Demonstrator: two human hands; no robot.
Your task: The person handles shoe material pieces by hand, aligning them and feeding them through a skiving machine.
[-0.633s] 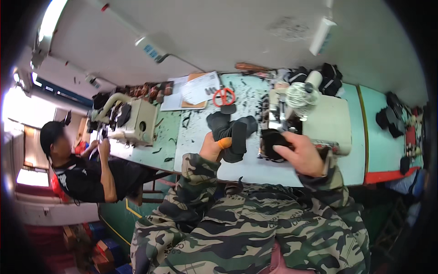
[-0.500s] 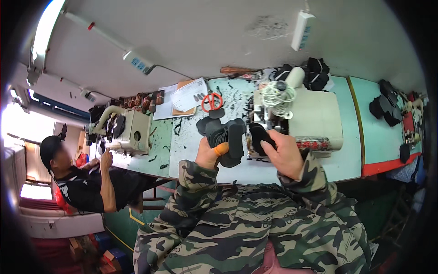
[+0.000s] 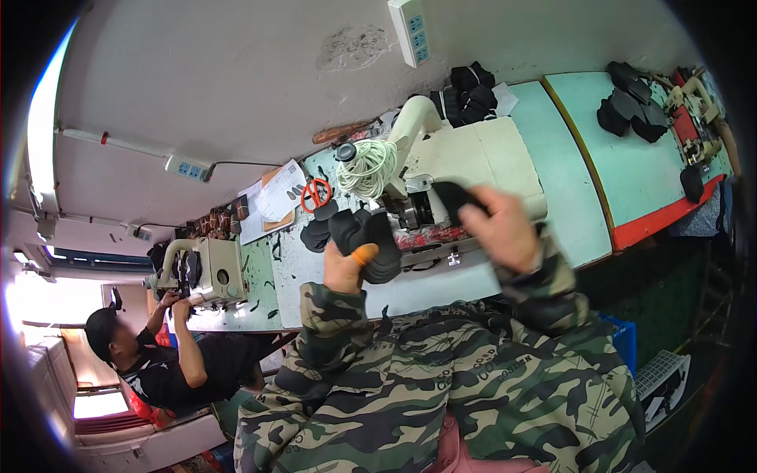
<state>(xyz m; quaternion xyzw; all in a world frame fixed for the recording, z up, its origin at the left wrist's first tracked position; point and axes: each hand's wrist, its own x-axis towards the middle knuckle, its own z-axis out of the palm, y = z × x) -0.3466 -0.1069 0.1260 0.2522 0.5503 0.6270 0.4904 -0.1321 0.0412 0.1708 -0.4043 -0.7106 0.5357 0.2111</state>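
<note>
In my left hand (image 3: 341, 272) is a fanned stack of black rounded flat pieces (image 3: 382, 248), the fingers closed around its lower left side. An orange finger cot (image 3: 364, 253) covers the thumb. Slightly smeared by motion, my right hand (image 3: 505, 230) grips a single black flat piece (image 3: 453, 200) by its right end, raised in front of the cream machine (image 3: 485, 154). The two hands are apart. More black pieces (image 3: 314, 235) lie on the table just behind the left hand's stack.
A coil of pale cord (image 3: 367, 168) hangs on the machine. Orange-handled scissors (image 3: 316, 195) and papers (image 3: 280, 195) lie to the left. Bundled black pieces (image 3: 473, 98) sit at the back. A co-worker (image 3: 169, 347) works at another machine (image 3: 217, 270) on the left.
My right hand has moved right and away from the stack, carrying a black piece. The left hand still holds its stack. The view has turned toward the right.
</note>
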